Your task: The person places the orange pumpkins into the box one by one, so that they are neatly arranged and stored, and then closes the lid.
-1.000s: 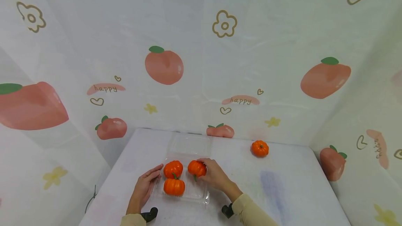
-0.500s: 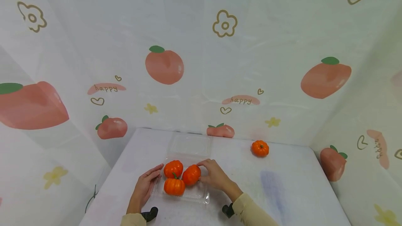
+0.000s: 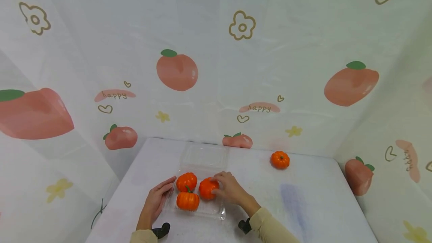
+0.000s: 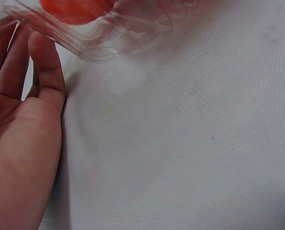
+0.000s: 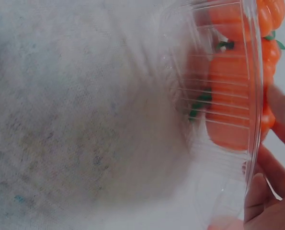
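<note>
A clear plastic clamshell box (image 3: 216, 212) stands on the table with three small orange pumpkins in its base. Two of them, the rear-left pumpkin (image 3: 186, 181) and the front-left pumpkin (image 3: 188, 201), sit close together. At the right side of the base, my right hand (image 3: 232, 189) holds the third pumpkin (image 3: 207, 188) between thumb and fingers. Its thumb also meets orange skin in the right wrist view, partly seen through the box wall. My left hand (image 3: 156, 199) touches the box's left side with fairly straight fingers; in the left wrist view they lie against the clear rim (image 4: 96, 53).
The box's clear lid (image 3: 204, 156) lies folded back behind the base. Another orange pumpkin (image 3: 280, 159) rests at the back right of the white-covered table (image 3: 256, 183). A printed white curtain (image 3: 216, 85) closes off the back and sides.
The right-hand pumpkin moved left and forward against the front-left one, then slightly back right, turning so its stem no longer shows. My right hand stayed beside it; the left hand kept its place.
</note>
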Demonstrator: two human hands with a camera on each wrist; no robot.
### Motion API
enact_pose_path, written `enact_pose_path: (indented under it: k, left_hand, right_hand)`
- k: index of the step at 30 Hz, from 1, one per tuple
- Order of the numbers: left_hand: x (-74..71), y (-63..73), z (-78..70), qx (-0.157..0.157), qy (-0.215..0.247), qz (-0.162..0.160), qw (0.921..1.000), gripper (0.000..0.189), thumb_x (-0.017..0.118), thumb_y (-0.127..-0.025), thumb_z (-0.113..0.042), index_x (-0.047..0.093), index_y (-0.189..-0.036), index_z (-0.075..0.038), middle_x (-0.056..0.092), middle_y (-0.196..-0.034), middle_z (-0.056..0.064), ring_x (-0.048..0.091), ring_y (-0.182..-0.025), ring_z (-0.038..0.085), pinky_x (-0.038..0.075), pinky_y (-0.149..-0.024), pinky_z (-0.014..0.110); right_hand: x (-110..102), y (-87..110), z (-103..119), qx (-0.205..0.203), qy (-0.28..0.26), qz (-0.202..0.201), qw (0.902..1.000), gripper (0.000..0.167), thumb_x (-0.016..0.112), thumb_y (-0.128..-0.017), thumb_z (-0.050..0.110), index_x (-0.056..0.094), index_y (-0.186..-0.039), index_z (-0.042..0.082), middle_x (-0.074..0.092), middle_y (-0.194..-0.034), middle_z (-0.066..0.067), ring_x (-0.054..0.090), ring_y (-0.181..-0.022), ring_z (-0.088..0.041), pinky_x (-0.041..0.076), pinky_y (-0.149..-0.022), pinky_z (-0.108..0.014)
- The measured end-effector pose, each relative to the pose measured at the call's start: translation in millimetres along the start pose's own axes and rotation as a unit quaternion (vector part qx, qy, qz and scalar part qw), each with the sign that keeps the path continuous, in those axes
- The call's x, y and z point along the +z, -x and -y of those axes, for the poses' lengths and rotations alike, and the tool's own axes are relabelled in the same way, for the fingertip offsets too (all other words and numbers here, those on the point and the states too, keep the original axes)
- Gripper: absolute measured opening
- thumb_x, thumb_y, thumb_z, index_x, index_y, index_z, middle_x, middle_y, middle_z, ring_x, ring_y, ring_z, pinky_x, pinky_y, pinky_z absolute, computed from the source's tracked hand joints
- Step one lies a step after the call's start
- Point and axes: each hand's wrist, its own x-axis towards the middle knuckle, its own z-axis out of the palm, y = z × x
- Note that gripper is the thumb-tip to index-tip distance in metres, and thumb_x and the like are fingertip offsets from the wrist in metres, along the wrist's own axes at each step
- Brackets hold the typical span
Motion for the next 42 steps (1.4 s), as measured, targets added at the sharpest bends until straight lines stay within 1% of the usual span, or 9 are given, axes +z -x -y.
enact_pose_path:
  k: [4,8,13,23,27,31,34,38,42]
  left_hand:
    - [-0.6,-0.4,-0.4,-0.002,0.001,0.003,1.0,0.055,0.071,-0.094,-0.025,0.058,-0.144,-0.007,0.07,-0.132,-0.011,0.064,-0.11,-0.01,0.054,-0.094,0.013]
    - [-0.5,-0.2,-0.7,-0.002,0.003,0.003,1.0,0.056,0.072,-0.094,-0.025,0.058,-0.144,-0.005,0.071,-0.13,-0.011,0.064,-0.109,-0.009,0.055,-0.094,0.013]
    - [0.1,1.2,-0.2,-0.003,-0.002,-0.002,1.0,0.056,0.072,-0.094,-0.027,0.058,-0.144,-0.005,0.071,-0.13,-0.011,0.065,-0.109,-0.008,0.055,-0.093,0.014]
    - [0.3,1.4,0.7,-0.001,-0.017,-0.007,0.9998,0.057,0.072,-0.094,-0.029,0.058,-0.144,-0.006,0.067,-0.138,-0.006,0.064,-0.107,-0.01,0.054,-0.092,0.012]
    - [1.0,1.1,0.6,-0.002,-0.018,-0.012,0.9998,0.055,0.07,-0.095,-0.027,0.058,-0.144,-0.006,0.066,-0.14,-0.004,0.064,-0.107,-0.01,0.055,-0.093,0.012]
    - [1.3,0.9,0.9,-0.002,-0.014,-0.012,0.9998,0.055,0.071,-0.095,-0.028,0.057,-0.144,-0.006,0.066,-0.14,-0.005,0.064,-0.108,-0.009,0.055,-0.093,0.013]
    - [1.3,1.0,1.1,-0.001,-0.012,-0.009,0.9999,0.056,0.071,-0.095,-0.028,0.057,-0.144,-0.006,0.067,-0.139,-0.006,0.064,-0.108,-0.009,0.055,-0.093,0.013]
    - [1.0,1.1,1.8,0.0,-0.009,-0.008,0.9999,0.055,0.071,-0.095,-0.028,0.058,-0.144,-0.006,0.067,-0.138,-0.007,0.064,-0.108,-0.009,0.055,-0.093,0.013]
    - [0.6,1.1,2.1,0.002,-0.005,-0.007,1.0,0.055,0.071,-0.095,-0.028,0.058,-0.144,-0.006,0.068,-0.137,-0.007,0.064,-0.109,-0.009,0.055,-0.093,0.013]
  right_hand:
    - [1,-0.9,-3,0.002,-0.013,-0.012,0.9998,0.033,0.075,-0.093,0.028,0.071,-0.124,0.019,0.061,-0.132,-0.004,0.051,-0.115,-0.021,0.053,-0.098,-0.034]
    - [0,-0.8,-2,0.003,-0.017,-0.015,0.9997,0.034,0.075,-0.092,0.03,0.071,-0.124,0.02,0.06,-0.133,-0.004,0.05,-0.115,-0.02,0.052,-0.097,-0.032]
    - [-3,0.6,2,0.011,-0.017,-0.013,0.9997,0.036,0.074,-0.092,0.033,0.07,-0.126,0.02,0.06,-0.134,-0.003,0.05,-0.117,-0.02,0.054,-0.099,-0.034]
    - [-17,4.7,5,0.019,0.009,-0.059,0.9981,0.03,0.069,-0.097,0.024,0.067,-0.126,0.014,0.06,-0.131,-0.003,0.052,-0.114,-0.02,0.056,-0.099,-0.039]
    - [-19,6.7,2,0.023,0.061,-0.082,0.9945,0.038,0.07,-0.096,0.026,0.063,-0.131,0.012,0.058,-0.133,-0.007,0.054,-0.115,-0.024,0.056,-0.1,-0.043]
    - [-16,7.6,-1,0.026,0.123,-0.115,0.9855,0.05,0.072,-0.094,0.032,0.059,-0.136,0.01,0.057,-0.136,-0.013,0.056,-0.117,-0.031,0.055,-0.099,-0.048]
    - [-14,8.3,-2,0.042,0.156,-0.122,0.9793,0.059,0.071,-0.094,0.04,0.054,-0.141,0.01,0.055,-0.141,-0.015,0.054,-0.121,-0.033,0.054,-0.1,-0.05]
    - [-12,9.2,-3,0.067,0.173,-0.12,0.9753,0.073,0.067,-0.093,0.05,0.043,-0.152,0.014,0.048,-0.15,-0.015,0.049,-0.131,-0.034,0.05,-0.106,-0.054]
    - [-13,10.0,-4,0.075,0.177,-0.131,0.9725,0.081,0.064,-0.093,0.056,0.034,-0.158,0.018,0.042,-0.157,-0.015,0.043,-0.14,-0.036,0.041,-0.116,-0.059]
